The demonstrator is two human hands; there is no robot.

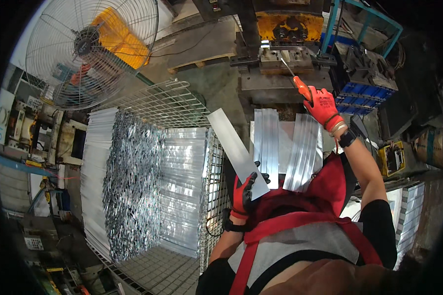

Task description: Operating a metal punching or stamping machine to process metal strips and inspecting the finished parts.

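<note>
My left hand [249,192], in a red and black glove, is closed on the lower end of a flat metal strip [237,152]. The strip slants up and left, over the side of a wire cage. My right hand [323,106], in a red glove, grips the orange handle of a screwdriver-like tool [302,87]. Its thin shaft points up and left at the metal die block [286,58] of a press; whether the tip touches it I cannot tell. Between my hands lie two stacks of ribbed metal profiles, a left stack [266,147] and a right stack [301,152].
The wire cage [177,93] at left holds many stacked metal strips [133,182]. A large caged fan [86,46] stands at the far left. Blue crates [362,93] with metal parts are at the far right, near a yellow bin [392,158]. A pallet [202,46] lies behind.
</note>
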